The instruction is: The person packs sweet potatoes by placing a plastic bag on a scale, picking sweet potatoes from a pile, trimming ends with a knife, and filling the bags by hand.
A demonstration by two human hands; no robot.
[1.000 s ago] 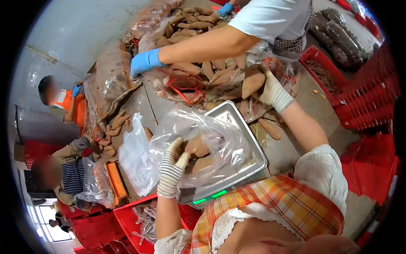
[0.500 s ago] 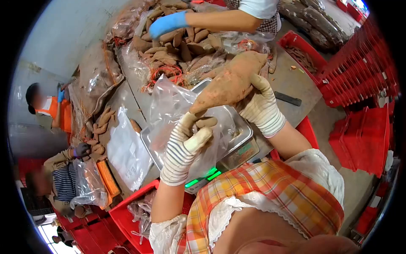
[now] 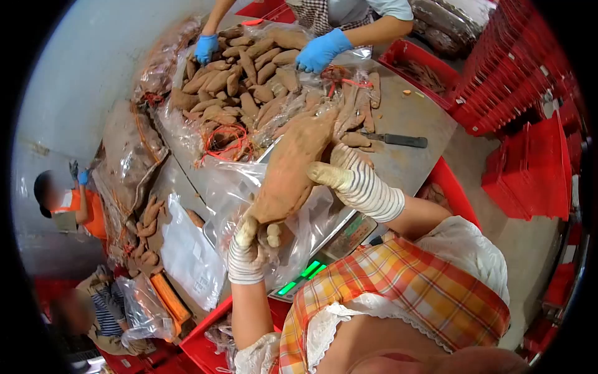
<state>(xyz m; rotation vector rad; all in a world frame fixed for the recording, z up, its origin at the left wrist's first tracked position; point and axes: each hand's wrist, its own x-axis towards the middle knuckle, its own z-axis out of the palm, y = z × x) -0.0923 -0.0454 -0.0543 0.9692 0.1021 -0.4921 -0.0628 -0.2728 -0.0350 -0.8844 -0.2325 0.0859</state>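
Note:
Both my hands wear striped white gloves and hold one large sweet potato [image 3: 289,168] above the scale. My right hand [image 3: 358,181] is closed round its right side, thumb across the front. My left hand [image 3: 246,252] grips its lower end, fingers bent. Under and behind it lies a clear plastic bag [image 3: 305,240], partly hidden by the sweet potato and my left hand. The scale [image 3: 349,235] shows a lit green display near my apron. Beyond, a heap of sweet potatoes [image 3: 249,78] rests on torn plastic sheeting.
Across the table a co-worker's blue-gloved hands [image 3: 324,51] touch the heap. A knife [image 3: 405,141] lies at the right. White bags [image 3: 190,252] and a filled sack [image 3: 131,156] are at the left. Red crates [image 3: 526,168] stand at the right; two people work at the left.
My right hand has brought the large sweet potato from the heap to over the bag, and it now stands more upright. The co-worker's hands have shifted on the heap. The view has turned.

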